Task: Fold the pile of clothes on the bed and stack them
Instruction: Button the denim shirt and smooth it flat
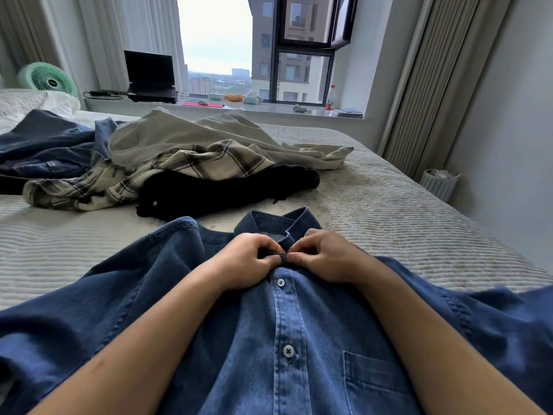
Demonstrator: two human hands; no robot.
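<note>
We are working at the top button of a blue denim button-front shirt [287,324], lying flat and face up on the ribbed cream bedspread [389,211]. Our left hand [248,262] and right hand [326,256] are both pinching the placket just under the collar [278,223], fingers curled tight, likely fastening it so the front stays closed for folding. The shirt's long axis is running away from us, collar pointing toward the unfolded heap of clothes [179,163].

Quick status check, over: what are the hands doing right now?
Left hand and right hand pinch denim shirt placket at top button. Unfolded pile waits behind. Nothing in the way.
</note>
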